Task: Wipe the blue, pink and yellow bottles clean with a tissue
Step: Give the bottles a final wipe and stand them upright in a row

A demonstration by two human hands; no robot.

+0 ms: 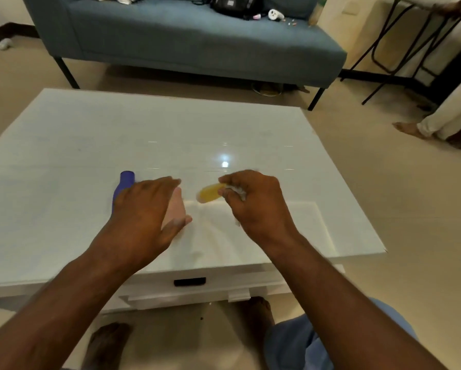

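A blue bottle [124, 186] stands on the white table [90, 145], just left of my left hand [144, 212]. A pink bottle [176, 208] sits under that hand, between the thumb and the fingers, which curl round it. My right hand [253, 201] grips a yellow bottle [210, 193] tilted to the left above the table. A crumpled white tissue [236, 190] is bunched in the same hand against the bottle. Both hands are blurred by motion.
The table has a drawer with a dark handle [189, 281] at its near edge. A blue sofa [186, 41] stands behind the table. Another person's foot and trouser leg [421, 126] are at the right, near a folding table's legs [400, 49].
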